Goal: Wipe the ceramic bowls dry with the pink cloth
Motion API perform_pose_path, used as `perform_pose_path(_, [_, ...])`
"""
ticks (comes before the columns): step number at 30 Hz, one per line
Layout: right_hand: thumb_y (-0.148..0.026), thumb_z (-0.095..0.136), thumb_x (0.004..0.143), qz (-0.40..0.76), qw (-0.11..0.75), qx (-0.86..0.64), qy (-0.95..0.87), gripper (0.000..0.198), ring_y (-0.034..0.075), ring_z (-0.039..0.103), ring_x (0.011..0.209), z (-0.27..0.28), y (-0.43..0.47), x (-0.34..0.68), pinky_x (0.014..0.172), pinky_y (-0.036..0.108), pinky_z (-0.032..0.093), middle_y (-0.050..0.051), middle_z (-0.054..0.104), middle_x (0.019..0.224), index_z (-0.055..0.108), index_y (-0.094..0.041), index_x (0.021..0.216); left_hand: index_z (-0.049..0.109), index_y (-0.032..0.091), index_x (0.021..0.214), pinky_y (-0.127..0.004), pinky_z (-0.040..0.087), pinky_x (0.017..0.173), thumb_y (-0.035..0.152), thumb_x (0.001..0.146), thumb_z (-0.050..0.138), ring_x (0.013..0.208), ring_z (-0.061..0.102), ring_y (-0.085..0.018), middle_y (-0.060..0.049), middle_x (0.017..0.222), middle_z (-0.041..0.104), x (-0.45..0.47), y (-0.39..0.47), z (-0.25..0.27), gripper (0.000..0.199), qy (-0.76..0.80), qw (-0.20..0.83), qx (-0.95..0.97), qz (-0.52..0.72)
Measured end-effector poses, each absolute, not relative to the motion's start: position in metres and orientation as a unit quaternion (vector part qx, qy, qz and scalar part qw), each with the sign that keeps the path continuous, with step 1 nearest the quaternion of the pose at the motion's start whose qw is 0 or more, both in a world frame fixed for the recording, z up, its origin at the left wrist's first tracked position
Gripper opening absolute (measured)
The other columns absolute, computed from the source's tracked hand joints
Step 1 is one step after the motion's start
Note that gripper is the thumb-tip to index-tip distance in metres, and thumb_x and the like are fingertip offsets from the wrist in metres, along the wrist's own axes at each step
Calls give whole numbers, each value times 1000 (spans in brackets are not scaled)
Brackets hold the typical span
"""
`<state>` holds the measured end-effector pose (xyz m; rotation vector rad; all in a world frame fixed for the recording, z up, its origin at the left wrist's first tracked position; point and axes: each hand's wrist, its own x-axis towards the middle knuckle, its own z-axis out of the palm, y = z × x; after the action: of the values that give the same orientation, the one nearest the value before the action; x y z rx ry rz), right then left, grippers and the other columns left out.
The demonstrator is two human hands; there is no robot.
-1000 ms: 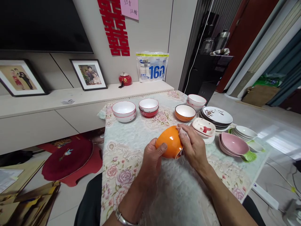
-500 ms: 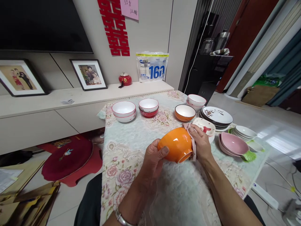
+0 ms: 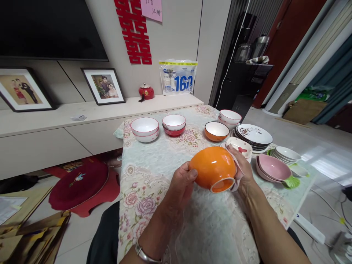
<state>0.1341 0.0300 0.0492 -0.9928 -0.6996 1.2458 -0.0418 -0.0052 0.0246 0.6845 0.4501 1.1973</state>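
An orange bowl (image 3: 213, 165) is held tilted above the table, its foot ring turned toward me and its inside hidden. My left hand (image 3: 183, 179) grips the bowl's left rim, thumb on the outside. On the right side, my right hand (image 3: 242, 165) presses a pink cloth (image 3: 238, 175) against the bowl; part of the cloth is hidden by the fingers. Behind it stands a second orange bowl (image 3: 216, 131) with a white inside and dark rim. A dish with a red pattern (image 3: 239, 145) lies just beyond my right hand.
A flowered tablecloth (image 3: 154, 172) covers the table. At the back are stacked white bowls (image 3: 145, 126), a red bowl (image 3: 174, 131) under a white one, and more white bowls (image 3: 230, 116). Plates (image 3: 254, 134), small dishes (image 3: 287, 154) and pink bowls (image 3: 275, 167) stand right. A stool (image 3: 79, 183) is left.
The orange bowl has shifted slightly right and turned so its foot ring faces me more. My right hand and the cloth have moved right along with it.
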Motion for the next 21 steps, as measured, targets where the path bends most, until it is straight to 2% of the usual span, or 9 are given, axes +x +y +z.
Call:
perform_pose_path(3, [-52,81,66,536,584,-459,-401,36,14,56,52,51,30,145,49,25,43,-2,65,63,66,-20,72,61,15,81,-25,43,68,41,69,82,71,57,-13,-2,78,65,-44,-2,18,35,249,728,343,539])
perform_pose_path(7, [-54,76,74,490,494,-492,-523,36,13,55,56,50,27,150,51,23,40,-1,64,66,68,-19,77,57,16,81,-22,35,57,40,65,85,61,47,-10,3,69,56,-49,-1,13,40,294,727,431,447])
perform_pose_path(11, [-52,64,86,372,452,-507,-633,34,14,55,60,54,22,147,55,25,40,-1,61,66,68,-19,81,56,16,78,-23,33,56,38,63,87,60,45,-10,4,67,52,-50,-3,10,41,296,733,455,410])
perform_pose_path(14, [-43,57,93,197,428,-488,-734,28,18,61,73,60,13,131,67,30,45,3,67,78,69,-18,88,54,16,72,-23,32,53,35,62,87,57,44,-9,5,62,50,-46,-4,11,40,319,699,466,439])
perform_pose_path(17, [-32,54,95,51,405,-433,-804,22,24,63,89,66,-1,108,81,38,46,9,71,94,68,-16,99,57,15,72,-24,37,55,29,60,86,58,46,-10,4,62,55,-41,-4,15,34,334,667,472,470])
perform_pose_path(19, [-29,54,95,20,376,-400,-836,20,26,63,96,68,-7,98,87,42,44,10,72,100,69,-18,100,59,15,70,-24,40,58,23,59,84,61,49,-11,3,64,58,-40,-3,18,28,330,636,481,505])
perform_pose_path(21, [-29,54,95,35,384,-381,-841,19,26,63,98,69,-6,99,90,43,44,9,73,100,70,-18,100,60,15,70,-24,41,59,21,60,83,61,51,-11,2,64,60,-41,-3,19,26,326,636,482,507])
